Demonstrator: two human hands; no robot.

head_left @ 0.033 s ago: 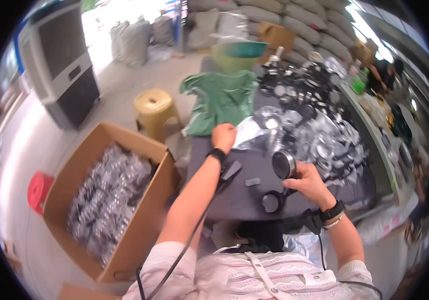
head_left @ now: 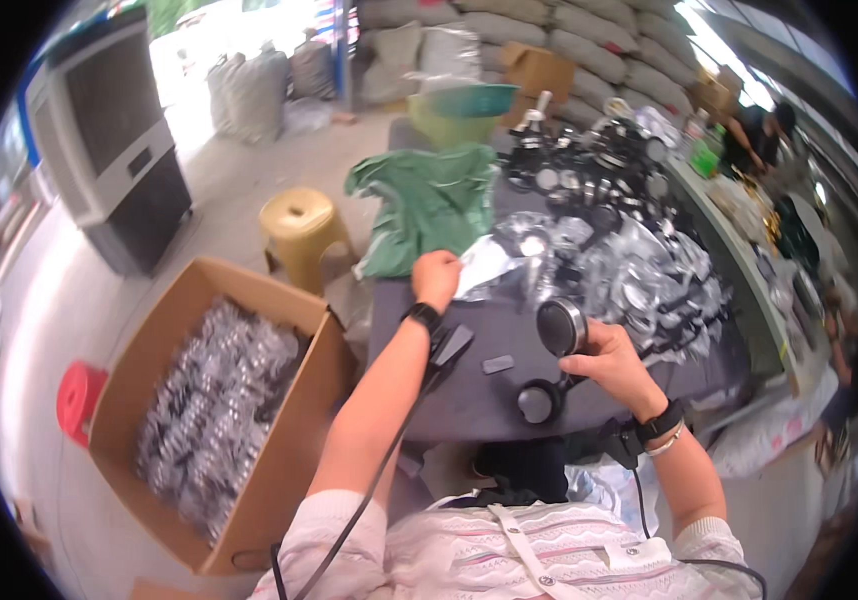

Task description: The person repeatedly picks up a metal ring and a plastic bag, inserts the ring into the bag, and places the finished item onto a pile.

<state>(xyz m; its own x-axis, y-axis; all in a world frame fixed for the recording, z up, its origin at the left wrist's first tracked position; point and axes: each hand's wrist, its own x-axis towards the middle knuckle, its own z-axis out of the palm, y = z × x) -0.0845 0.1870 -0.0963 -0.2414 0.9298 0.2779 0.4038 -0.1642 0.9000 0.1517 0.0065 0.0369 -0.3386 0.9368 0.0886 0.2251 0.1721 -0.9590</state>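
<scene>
- The right hand (head_left: 614, 365) is closed around a round black part with a metal rim (head_left: 561, 327); the fingers wrap its lower edge and its flat face is turned up toward the camera.
- The left hand (head_left: 436, 279) is closed on the corner of a clear plastic bag (head_left: 484, 268), pinching it at the edge of the pile.
- Compared with the other picture from the same instant, nothing differs: both hands and the part sit in the same places, so the work looks to be in the middle of one bagging step.
- The right wrist is bent inward; the left forearm stretches straight forward over the grey table (head_left: 469, 390).
- Just below the held part lies a second round black part (head_left: 536, 402).
- Beyond the hands lies a heap of bagged shiny parts (head_left: 649, 280).
- Far to the left of the left arm stands a cardboard box (head_left: 279, 400) full of similar bags, with a yellow stool (head_left: 301, 225) behind it.
</scene>
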